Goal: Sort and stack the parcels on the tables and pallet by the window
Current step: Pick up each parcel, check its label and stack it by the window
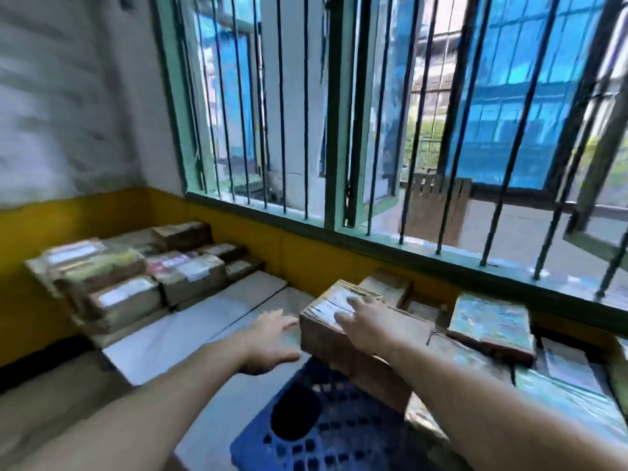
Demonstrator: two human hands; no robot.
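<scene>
below the barred window [373,113], my right hand [365,322] lies flat on a taped parcel [326,321]; my left hand [272,338], fingers spread, braces its side to lift.

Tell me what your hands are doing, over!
Right hand flat atop cardboard parcel. Left hand open beside its left face. Blue pallet below. Nothing blocking.

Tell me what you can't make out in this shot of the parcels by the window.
- Head view, label text on the cardboard parcel: motion blur.
- Right hand grip: fingers lie on top; the underside is hidden.
- Left hand contact with the parcel's side: blurred.
- Blue pallet: cut off by the bottom edge.
</scene>
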